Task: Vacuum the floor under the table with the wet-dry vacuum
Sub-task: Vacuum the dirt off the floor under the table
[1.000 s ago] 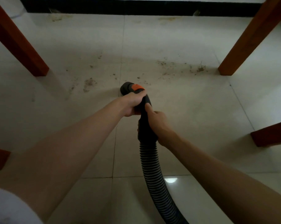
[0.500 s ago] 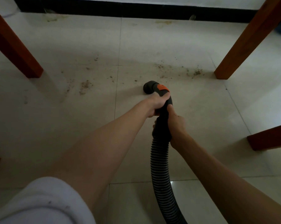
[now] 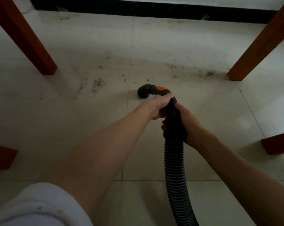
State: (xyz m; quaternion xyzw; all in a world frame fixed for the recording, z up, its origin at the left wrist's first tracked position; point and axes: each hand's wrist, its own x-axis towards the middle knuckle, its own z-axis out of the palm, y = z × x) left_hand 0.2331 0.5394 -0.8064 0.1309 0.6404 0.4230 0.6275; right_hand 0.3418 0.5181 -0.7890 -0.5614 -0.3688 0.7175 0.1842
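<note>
Your left hand and right hand both grip the hose tight, but crumbs at 1 o'clock and 11 o'clock still need sucking up.

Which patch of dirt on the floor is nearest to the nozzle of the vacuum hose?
The small brown patch left of the nozzle, near the left table leg. The other crumbs lie farther off, by the right table leg.
</note>
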